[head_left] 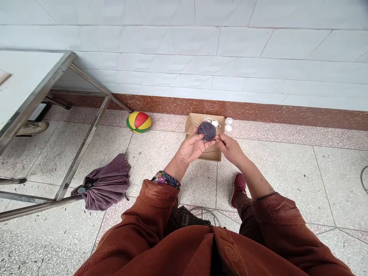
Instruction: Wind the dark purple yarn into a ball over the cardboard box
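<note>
A dark grey-purple ball of yarn rests in my left hand, with the thumb on its near side and the fingers curled beneath. My right hand is closed in a pinch at the ball's lower right, its fingertips close to those of my left. What the pinch holds, if anything, is too small to make out. Both hands are above an open cardboard box on the floor. White yarn lies inside at the back, partly hidden by the ball. Small white yarn balls sit against the box's right side.
A tiled wall with a brown skirting runs behind the box. To the left are a multicoloured ball, a folded purple umbrella and a metal-framed table. Someone's shoe shows under the table. My red shoe is near the box.
</note>
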The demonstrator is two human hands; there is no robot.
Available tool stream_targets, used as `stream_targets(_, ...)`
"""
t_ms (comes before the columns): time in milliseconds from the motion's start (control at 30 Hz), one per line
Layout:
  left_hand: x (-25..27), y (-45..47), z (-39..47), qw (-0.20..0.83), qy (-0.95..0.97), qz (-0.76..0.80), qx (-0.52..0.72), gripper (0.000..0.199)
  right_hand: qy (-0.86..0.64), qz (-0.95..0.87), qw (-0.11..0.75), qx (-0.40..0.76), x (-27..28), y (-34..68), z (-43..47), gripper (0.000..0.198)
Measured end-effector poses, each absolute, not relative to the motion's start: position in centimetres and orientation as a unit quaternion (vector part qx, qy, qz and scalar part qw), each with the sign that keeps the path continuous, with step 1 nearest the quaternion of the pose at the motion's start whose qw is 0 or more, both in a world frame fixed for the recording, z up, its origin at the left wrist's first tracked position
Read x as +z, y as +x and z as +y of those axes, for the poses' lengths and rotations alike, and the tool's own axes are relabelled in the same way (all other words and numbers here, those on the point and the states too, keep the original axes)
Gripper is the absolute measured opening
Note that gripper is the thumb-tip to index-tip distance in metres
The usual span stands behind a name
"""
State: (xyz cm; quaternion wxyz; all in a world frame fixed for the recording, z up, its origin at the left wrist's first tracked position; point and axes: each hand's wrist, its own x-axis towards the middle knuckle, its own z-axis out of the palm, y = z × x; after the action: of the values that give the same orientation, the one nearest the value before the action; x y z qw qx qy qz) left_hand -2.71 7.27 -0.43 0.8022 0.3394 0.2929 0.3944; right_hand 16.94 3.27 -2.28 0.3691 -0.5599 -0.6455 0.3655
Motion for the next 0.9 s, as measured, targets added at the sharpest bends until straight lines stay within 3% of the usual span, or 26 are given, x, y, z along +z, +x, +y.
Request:
stream_targets(133,-1.5,-3.3,8.2,0.720,0.416,0.401,0.383,0.063,-0.476,-0.668,0.361,0.444,-0.6,17.0,2.6,0.028)
stream_targets(267,-1.7,-3.1,8.0,0.671,0.487,0.422,0.366,0.055,-0.470,-0.613,0.431,0.467,0.2,17.5,2.6,0.030)
stream_targets(500,-1.2,-2.5,6.8,0.742,0.519,0.337,0.257,0.052,-0.545,-0.548,0.514,0.372,-1.0,18.1,3.4,0.030)
stream_targets(733,-1.2,-2.7,6.4,0.804,0.453,0.278,0.267,0.071,-0.616,-0.522,0.487,0.333,-2.2,18.0,3.9,0.031)
stream_targets(900,-1.6,-2.9,6.5,0.846,0.384,0.227,0.291,0.070,-0.617,-0.546,0.457,0.335,-2.9,17.6,4.0,0.028)
